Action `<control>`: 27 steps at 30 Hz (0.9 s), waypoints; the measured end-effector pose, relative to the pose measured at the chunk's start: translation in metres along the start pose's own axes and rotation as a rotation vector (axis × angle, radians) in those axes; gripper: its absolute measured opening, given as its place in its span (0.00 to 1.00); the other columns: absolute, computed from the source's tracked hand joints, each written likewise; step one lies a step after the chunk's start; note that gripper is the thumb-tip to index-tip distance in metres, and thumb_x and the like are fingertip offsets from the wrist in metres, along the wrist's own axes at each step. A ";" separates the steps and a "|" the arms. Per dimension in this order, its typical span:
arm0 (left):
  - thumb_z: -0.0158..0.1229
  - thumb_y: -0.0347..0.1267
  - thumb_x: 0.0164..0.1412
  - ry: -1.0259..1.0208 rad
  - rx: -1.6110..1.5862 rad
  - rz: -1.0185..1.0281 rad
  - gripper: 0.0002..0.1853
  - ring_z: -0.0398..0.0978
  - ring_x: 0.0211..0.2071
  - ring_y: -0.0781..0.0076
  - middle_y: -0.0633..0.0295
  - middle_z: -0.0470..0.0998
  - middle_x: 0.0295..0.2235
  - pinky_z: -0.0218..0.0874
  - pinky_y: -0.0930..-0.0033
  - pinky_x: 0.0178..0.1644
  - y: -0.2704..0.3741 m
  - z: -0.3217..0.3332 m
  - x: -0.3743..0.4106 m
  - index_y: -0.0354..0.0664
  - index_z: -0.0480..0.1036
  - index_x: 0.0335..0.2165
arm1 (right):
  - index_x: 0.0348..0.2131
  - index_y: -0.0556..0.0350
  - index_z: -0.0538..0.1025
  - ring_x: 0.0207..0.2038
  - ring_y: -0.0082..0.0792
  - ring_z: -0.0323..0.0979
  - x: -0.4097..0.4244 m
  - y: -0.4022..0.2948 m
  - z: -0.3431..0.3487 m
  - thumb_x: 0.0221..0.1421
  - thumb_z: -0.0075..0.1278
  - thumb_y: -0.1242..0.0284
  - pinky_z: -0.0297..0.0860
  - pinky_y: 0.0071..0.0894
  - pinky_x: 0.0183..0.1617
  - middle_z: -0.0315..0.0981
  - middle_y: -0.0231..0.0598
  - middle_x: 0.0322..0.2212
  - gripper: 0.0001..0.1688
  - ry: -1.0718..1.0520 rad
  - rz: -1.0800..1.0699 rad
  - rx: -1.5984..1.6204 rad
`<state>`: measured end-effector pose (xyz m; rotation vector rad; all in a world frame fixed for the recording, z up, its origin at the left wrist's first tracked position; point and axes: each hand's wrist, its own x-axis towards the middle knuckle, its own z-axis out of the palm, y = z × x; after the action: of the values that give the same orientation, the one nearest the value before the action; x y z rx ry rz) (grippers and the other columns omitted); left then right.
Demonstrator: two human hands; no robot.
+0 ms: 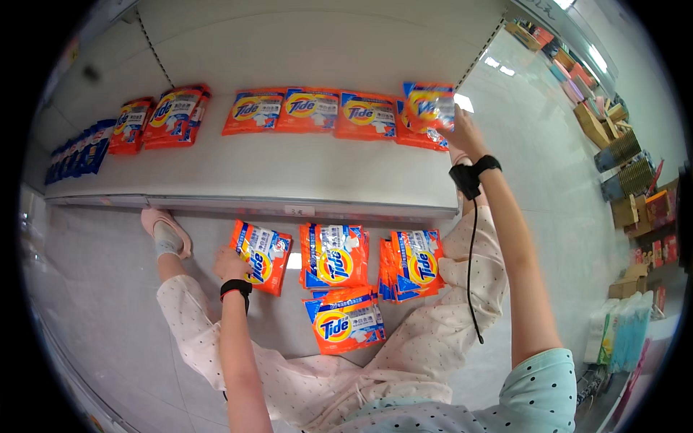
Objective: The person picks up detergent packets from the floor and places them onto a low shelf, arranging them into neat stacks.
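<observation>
My right hand [464,130] grips a Tide detergent packet [430,103] by its right edge, at the right end of the shelf [292,168]. Part of another orange packet [427,139] shows beneath it. To the left, several Tide packets [308,108] lie in a row along the back of the shelf. On the floor, my left hand [233,263] holds the left edge of a Tide packet [265,257]. Between my legs are a middle stack [335,254], a right stack [417,265] and a nearer stack [346,319] of the same packets.
Farther left on the shelf stand more Tide packets [176,116] and several blue packets [81,154]. A price tag [299,210] sits on the shelf's front edge. Cardboard boxes [628,214] and other goods line the right side of the tiled floor [541,135].
</observation>
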<state>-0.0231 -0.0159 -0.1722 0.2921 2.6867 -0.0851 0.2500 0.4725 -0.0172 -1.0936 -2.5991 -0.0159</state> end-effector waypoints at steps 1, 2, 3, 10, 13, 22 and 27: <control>0.75 0.37 0.23 -0.001 0.025 0.001 0.50 0.68 0.47 0.63 0.58 0.69 0.45 0.63 0.62 0.46 0.002 0.001 0.000 0.39 0.57 0.48 | 0.55 0.59 0.54 0.43 0.53 0.69 -0.004 0.001 0.017 0.44 0.55 0.60 0.69 0.41 0.43 0.63 0.52 0.44 0.44 -0.032 0.010 -0.006; 0.75 0.38 0.24 -0.001 0.050 0.001 0.51 0.68 0.47 0.62 0.58 0.68 0.45 0.63 0.62 0.46 0.005 0.002 0.000 0.39 0.57 0.49 | 0.56 0.54 0.55 0.49 0.52 0.64 -0.005 0.005 0.030 0.45 0.53 0.60 0.66 0.46 0.47 0.60 0.53 0.49 0.43 -0.103 0.005 0.049; 0.75 0.38 0.24 -0.003 0.076 -0.002 0.52 0.68 0.47 0.62 0.58 0.68 0.45 0.63 0.61 0.46 0.005 0.003 0.001 0.39 0.56 0.50 | 0.57 0.52 0.54 0.51 0.50 0.61 -0.007 0.002 0.038 0.46 0.53 0.60 0.64 0.45 0.49 0.58 0.52 0.51 0.43 -0.146 -0.017 -0.038; 0.76 0.38 0.22 -0.016 0.047 0.074 0.48 0.70 0.45 0.60 0.58 0.69 0.44 0.62 0.59 0.46 0.001 -0.001 0.000 0.42 0.59 0.45 | 0.55 0.47 0.60 0.55 0.44 0.58 0.004 0.016 0.082 0.49 0.46 0.70 0.62 0.42 0.51 0.56 0.46 0.54 0.31 -0.257 -0.044 -0.167; 0.76 0.38 0.22 0.000 0.051 0.052 0.46 0.70 0.45 0.61 0.58 0.69 0.43 0.62 0.59 0.46 0.002 -0.002 -0.003 0.43 0.60 0.44 | 0.51 0.47 0.66 0.51 0.42 0.62 0.001 0.015 0.101 0.48 0.44 0.76 0.65 0.39 0.48 0.60 0.44 0.51 0.27 -0.174 -0.024 0.011; 0.76 0.36 0.23 -0.043 0.071 0.007 0.45 0.71 0.44 0.61 0.57 0.71 0.41 0.63 0.59 0.44 0.013 -0.004 0.002 0.42 0.59 0.43 | 0.49 0.43 0.69 0.51 0.55 0.59 0.000 -0.005 0.108 0.46 0.49 0.56 0.61 0.46 0.50 0.57 0.51 0.53 0.30 0.022 0.021 0.105; 0.75 0.34 0.23 -0.025 0.085 0.003 0.44 0.72 0.43 0.61 0.57 0.72 0.40 0.64 0.60 0.44 0.007 -0.002 -0.002 0.41 0.60 0.42 | 0.55 0.25 0.61 0.60 0.70 0.33 -0.001 -0.026 0.125 0.50 0.45 0.48 0.43 0.74 0.54 0.35 0.45 0.62 0.33 -0.268 0.084 0.071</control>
<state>-0.0208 -0.0094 -0.1697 0.3184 2.6624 -0.2008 0.1969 0.4698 -0.1331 -1.2537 -2.7571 0.2576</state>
